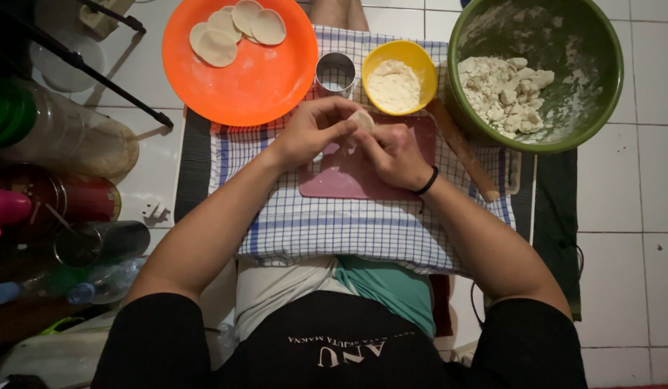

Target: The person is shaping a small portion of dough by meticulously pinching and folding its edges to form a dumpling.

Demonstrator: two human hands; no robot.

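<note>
A small pale piece of dough (pixel 362 119) is pinched between the fingertips of my left hand (pixel 314 130) and my right hand (pixel 394 153), just above a pink cutting board (pixel 348 180). My right wrist wears a black band. The board lies on a blue-and-white checked cloth (pixel 334 227). Beyond my hands stand a round metal cutter (pixel 335 73) and a yellow bowl of flour (pixel 399 75). An orange plate (pixel 240 68) at the upper left carries several flat dough rounds (pixel 237 29).
A large green bowl (pixel 608 94) with dough lumps sits at the upper right. A wooden rolling pin (pixel 464 148) lies between it and the board. Bottles, jars and a black stand crowd the left side. The floor is white tile.
</note>
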